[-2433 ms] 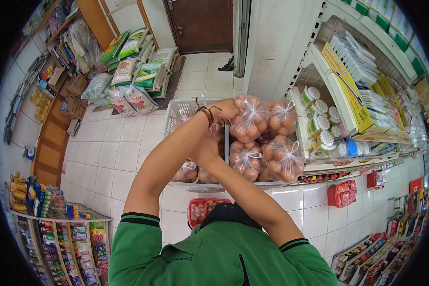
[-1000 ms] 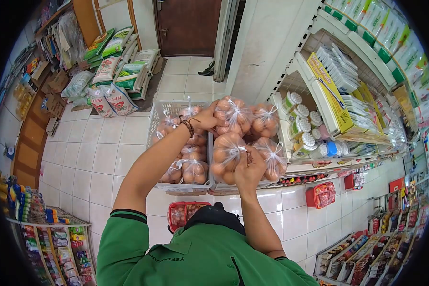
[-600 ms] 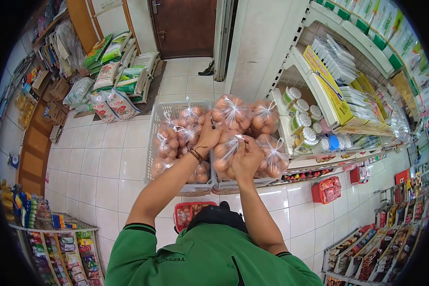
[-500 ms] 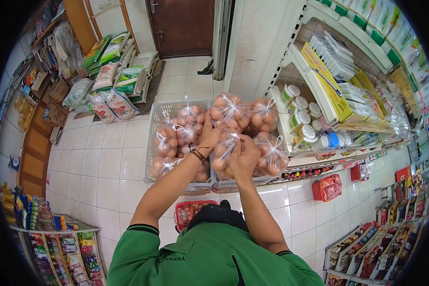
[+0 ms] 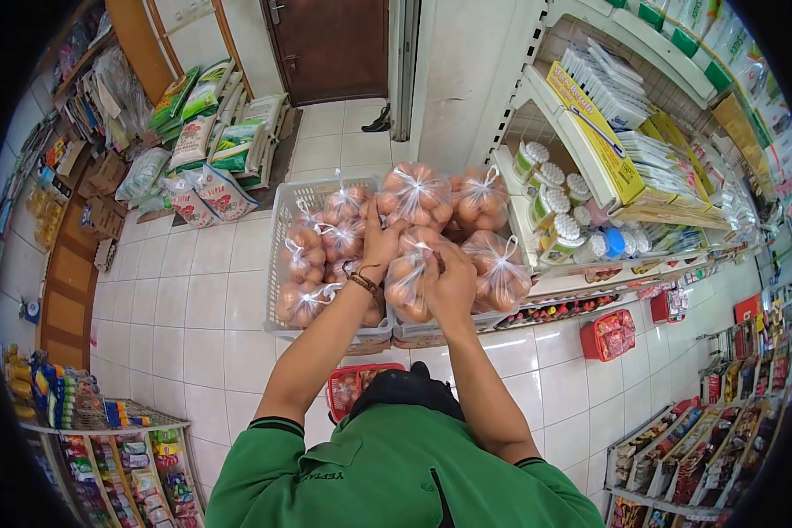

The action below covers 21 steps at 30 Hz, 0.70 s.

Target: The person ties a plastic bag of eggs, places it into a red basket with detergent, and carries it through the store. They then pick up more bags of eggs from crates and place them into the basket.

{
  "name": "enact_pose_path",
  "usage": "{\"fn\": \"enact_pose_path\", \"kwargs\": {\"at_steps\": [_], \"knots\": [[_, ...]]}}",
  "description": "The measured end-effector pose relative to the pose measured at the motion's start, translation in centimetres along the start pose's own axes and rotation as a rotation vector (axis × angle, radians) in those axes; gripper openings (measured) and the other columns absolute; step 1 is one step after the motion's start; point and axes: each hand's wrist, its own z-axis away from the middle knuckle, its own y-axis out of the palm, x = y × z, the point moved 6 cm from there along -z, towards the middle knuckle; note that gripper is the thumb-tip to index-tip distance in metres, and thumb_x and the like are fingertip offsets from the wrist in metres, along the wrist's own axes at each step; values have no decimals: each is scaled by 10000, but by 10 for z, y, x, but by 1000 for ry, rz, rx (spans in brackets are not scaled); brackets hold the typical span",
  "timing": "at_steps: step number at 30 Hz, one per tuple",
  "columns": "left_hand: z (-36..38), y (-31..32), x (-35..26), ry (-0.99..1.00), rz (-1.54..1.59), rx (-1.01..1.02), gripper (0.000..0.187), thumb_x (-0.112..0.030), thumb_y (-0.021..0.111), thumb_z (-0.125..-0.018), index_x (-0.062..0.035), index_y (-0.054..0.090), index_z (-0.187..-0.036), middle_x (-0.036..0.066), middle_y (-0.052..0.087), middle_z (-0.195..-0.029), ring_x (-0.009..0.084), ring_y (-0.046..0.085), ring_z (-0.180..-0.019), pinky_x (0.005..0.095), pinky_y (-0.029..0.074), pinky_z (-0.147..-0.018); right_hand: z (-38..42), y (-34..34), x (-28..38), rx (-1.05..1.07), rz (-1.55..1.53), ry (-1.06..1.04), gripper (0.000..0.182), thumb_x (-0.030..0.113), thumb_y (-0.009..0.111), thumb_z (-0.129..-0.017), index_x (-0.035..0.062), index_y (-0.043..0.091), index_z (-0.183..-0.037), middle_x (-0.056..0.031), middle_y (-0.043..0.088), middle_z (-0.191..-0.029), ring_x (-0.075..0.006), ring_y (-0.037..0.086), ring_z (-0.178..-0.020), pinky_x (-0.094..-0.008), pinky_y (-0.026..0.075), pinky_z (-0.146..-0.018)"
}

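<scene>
**Bagged eggs in two pale crates, both hands on the inner side**

The wearer's green shirt (image 5: 370,475) fills the foreground. Just beyond it, a red basket (image 5: 331,394) on the floor contains rounded brown items, partly covered by a dark garment (image 5: 400,392).

The right hand (image 5: 451,280) is at the front-left bag (image 5: 407,289) in the right crate (image 5: 411,332); its fingers are pinched together on the gathered plastic at the top. This bag, clear and filled with brown eggs, sits in the crate's near-left corner.

The left hand (image 5: 382,242) lies just left of that bag, fingers extended and thumb spread apart, above the line where the crates meet. Whether its fingertips press on any plastic cannot be determined.

The right crate also contains a front-right bag (image 5: 500,273), a rear-left bag (image 5: 414,198) and a rear-right bag (image 5: 481,201), all of eggs and standing above the rim. The left crate (image 5: 278,264), with perforated walls, holds several similar tied bags (image 5: 304,251), seated lower; the left forearm hides part of its load.

To the right, a white shelf holds white-topped jars (image 5: 550,204) and a yellow box (image 5: 584,116) of white packets. A second red basket (image 5: 592,343) contains red packets. Furthest off, stacked sacks (image 5: 229,145) stand near a brown door (image 5: 330,44).
</scene>
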Motion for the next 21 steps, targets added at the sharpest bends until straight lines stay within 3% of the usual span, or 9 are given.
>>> {"fn": "enact_pose_path", "kwargs": {"at_steps": [11,18,21], "knots": [[-15,5,-22,-71,-89,-27,872,-164,738,-825,12,318,-1568,284,479,-1503,371,465,-1407,385,368,-1161,-25,2,1,-57,-41,65,173,91,605,-946,73,723,-1071,-212,713,-930,-434,673,-850,-490,525,-733],[-29,8,7,-111,-66,-36,860,-199,732,-844,-3,318,-1571,282,483,-1501,387,468,-1404,392,376,-1152,-30,6,-3,-19,44,86,160,124,595,-956,57,712,-1041,-209,713,-932,-428,674,-863,-507,518,-735],[-21,7,1,-73,-74,-72,851,-205,728,-849,-10,323,-1571,279,499,-1488,386,478,-1395,394,380,-1147,-28,5,1,-53,79,-22,161,87,614,-938,32,720,-1046,-223,716,-939,-429,683,-855,-488,525,-742]]}}
